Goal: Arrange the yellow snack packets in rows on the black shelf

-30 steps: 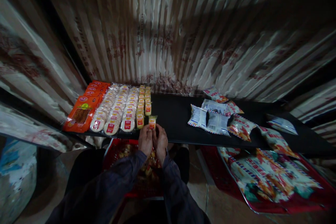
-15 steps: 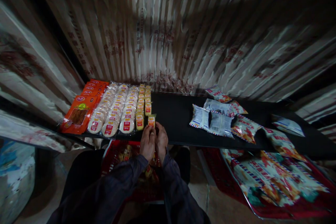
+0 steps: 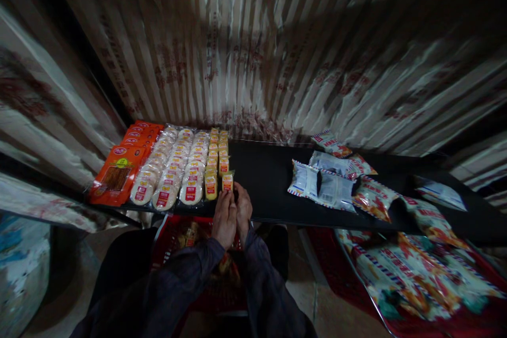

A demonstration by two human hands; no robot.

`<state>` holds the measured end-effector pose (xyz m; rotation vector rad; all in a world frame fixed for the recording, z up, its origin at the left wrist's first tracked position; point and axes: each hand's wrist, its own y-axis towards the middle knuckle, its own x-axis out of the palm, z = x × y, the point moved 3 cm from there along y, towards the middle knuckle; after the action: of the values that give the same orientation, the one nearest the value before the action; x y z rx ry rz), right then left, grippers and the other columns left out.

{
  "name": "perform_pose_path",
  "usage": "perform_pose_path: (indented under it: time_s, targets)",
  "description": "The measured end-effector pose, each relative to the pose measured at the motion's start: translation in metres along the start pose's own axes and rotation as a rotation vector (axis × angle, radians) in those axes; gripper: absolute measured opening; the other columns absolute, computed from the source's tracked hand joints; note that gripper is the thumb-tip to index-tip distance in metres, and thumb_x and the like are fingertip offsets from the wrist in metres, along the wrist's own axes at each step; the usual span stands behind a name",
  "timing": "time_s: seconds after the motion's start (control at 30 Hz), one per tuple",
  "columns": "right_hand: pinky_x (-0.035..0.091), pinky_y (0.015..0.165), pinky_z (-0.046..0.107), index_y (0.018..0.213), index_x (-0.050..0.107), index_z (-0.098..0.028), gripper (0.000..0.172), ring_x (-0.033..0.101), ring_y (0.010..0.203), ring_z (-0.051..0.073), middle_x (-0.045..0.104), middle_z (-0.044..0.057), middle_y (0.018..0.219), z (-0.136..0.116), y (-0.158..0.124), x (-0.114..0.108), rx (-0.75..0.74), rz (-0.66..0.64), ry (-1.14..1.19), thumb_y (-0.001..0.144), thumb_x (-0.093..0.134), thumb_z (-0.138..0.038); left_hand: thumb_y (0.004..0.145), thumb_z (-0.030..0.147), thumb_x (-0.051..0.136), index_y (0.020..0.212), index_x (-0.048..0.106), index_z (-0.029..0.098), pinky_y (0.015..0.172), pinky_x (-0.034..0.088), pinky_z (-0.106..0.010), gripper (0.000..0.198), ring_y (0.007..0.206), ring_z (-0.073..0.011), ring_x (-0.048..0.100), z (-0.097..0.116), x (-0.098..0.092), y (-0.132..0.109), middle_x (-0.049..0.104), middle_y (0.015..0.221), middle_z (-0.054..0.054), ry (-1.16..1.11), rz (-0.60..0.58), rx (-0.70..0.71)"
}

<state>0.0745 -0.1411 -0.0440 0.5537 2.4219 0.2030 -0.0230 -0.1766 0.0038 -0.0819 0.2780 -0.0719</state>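
A small yellow snack packet with a red label (image 3: 227, 181) stands at the front end of a row of similar yellow packets (image 3: 213, 161) on the black shelf (image 3: 261, 179). Its lower part is hidden by my fingers. My left hand (image 3: 225, 219) is closed on it from the left, and my right hand (image 3: 243, 207) closes in from the right, the two hands touching. To the left lie rows of round white rice crackers (image 3: 165, 194) in clear wrappers. Beyond them, orange snack packets (image 3: 113, 175) overlap in a column.
Several white and red snack bags (image 3: 336, 188) lie loosely on the shelf's right side. Below, a red basket (image 3: 160, 245) with gold-wrapped pieces stands between my legs. A second red basket (image 3: 412, 322) at the right holds more bags. Corrugated, printed sheeting (image 3: 245, 53) backs the shelf.
The yellow packet in my hands has shifted slightly back and left, closer to the row behind it. My view has moved slightly.
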Motion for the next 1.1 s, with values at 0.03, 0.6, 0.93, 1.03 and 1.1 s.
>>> perform_pose_path:
  time_s: [0.03,0.6,0.93,1.03,1.1]
  targets:
    - [0.052,0.099,0.04,0.128,0.067,-0.013,0.045,0.067,0.111,0.026,0.073,0.015,0.124,-0.001,0.001,0.0,-0.011,-0.002,0.004,0.091,0.048,-0.03,0.097,0.027,0.042,0.142,0.058,0.012,0.13,0.021,-0.042,0.05,0.154,-0.0224,0.033,0.001,0.0,0.001,0.045,0.16,-0.014,0.008,0.003,0.005]
    - [0.051,0.1,0.04,0.129,0.065,-0.014,0.047,0.066,0.11,0.026,0.073,0.014,0.12,-0.008,0.019,0.008,-0.031,-0.054,0.001,0.087,0.047,-0.024,0.096,0.026,0.041,0.141,0.059,0.008,0.129,0.025,-0.043,0.052,0.151,-0.024,0.038,0.003,0.001,0.023,0.046,0.158,-0.016,0.069,0.041,0.013]
    - [0.049,0.104,0.041,0.128,0.065,-0.012,0.047,0.064,0.114,0.026,0.071,0.016,0.125,-0.01,0.018,0.012,-0.09,-0.022,0.054,0.087,0.045,-0.025,0.096,0.029,0.039,0.143,0.055,0.001,0.13,0.021,-0.042,0.057,0.153,-0.0254,0.034,0.003,-0.001,0.029,0.04,0.162,-0.019,0.021,0.014,-0.026]
    - [0.049,0.104,0.042,0.127,0.065,-0.012,0.047,0.064,0.114,0.026,0.072,0.015,0.125,-0.01,0.019,0.01,-0.086,-0.048,0.054,0.086,0.046,-0.023,0.097,0.03,0.04,0.143,0.056,0.006,0.13,0.02,-0.041,0.054,0.153,-0.0239,0.034,-0.002,0.0,0.031,0.041,0.161,-0.017,-0.008,0.005,-0.009]
    - [0.05,0.103,0.042,0.125,0.067,-0.016,0.044,0.065,0.111,0.025,0.073,0.013,0.121,-0.008,0.021,0.009,-0.052,-0.06,0.047,0.085,0.047,-0.021,0.097,0.03,0.041,0.142,0.058,0.009,0.13,0.021,-0.041,0.052,0.153,-0.0229,0.034,-0.005,0.001,0.033,0.042,0.161,-0.016,-0.021,0.006,0.002]
